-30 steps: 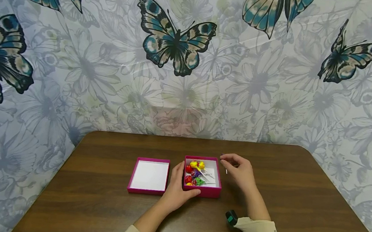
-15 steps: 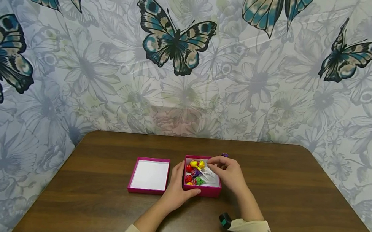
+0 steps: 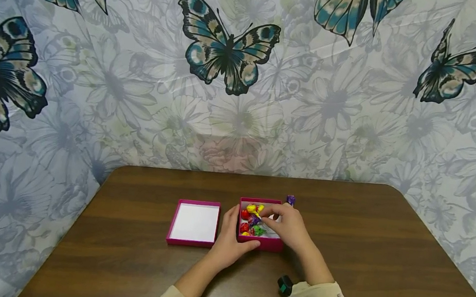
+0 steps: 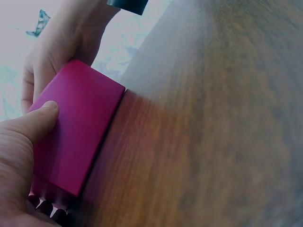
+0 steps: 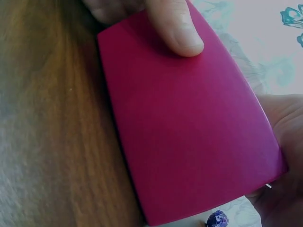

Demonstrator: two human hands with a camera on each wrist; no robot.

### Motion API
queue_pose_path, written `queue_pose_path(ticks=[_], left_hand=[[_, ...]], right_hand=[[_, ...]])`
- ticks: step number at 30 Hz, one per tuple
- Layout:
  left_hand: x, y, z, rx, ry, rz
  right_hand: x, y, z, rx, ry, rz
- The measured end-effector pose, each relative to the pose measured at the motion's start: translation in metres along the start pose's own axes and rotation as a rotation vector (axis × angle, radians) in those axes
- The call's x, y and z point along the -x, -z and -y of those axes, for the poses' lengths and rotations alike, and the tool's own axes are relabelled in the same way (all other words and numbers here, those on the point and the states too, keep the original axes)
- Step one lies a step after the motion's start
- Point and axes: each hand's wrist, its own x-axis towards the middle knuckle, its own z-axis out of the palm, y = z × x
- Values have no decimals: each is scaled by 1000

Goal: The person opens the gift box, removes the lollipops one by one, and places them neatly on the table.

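A magenta box (image 3: 270, 244) with a white inside stands uncovered, holding several wrapped lollipops. My left hand (image 3: 228, 243) grips it at the near left corner, thumb along the front wall and fingers round the left side. From the right, my right hand (image 3: 291, 225) reaches over the rim into the box, thumb and index finger pinching among the lollipops. In the right wrist view a short white stick (image 5: 268, 185) shows at these fingers, above the rim. A yellow lollipop (image 3: 252, 209), a purple one (image 3: 253, 220) and a green one (image 3: 258, 230) lie beside the fingertips.
Left of the box lies its matching lid (image 3: 194, 222), white inside up. A purple-wrapped lollipop (image 3: 291, 200) is on the brown wooden table (image 3: 153, 276) behind the box's far right corner. A butterfly-patterned cloth (image 3: 239, 134) hangs beyond the table.
My right hand has moved left, from beside the box into it. The purple lollipop has been left on the table behind the box. My left hand keeps its hold.
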Motion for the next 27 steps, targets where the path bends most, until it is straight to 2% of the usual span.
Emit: queue_pose_path(ticks=[6,9,16,27], left_hand=[[0,0,0,-1,8,2],[0,0,-1,-7,11,7],[-1,1,-4,-9,8,20],[0,1,-4,-11,15,17]], right_hand=[[-1,-1,-1,80,65,35],[-1,-1,1,129,51,77],[-5,1,6,199,-44,155],[-9,-1,7,214,-29,219]])
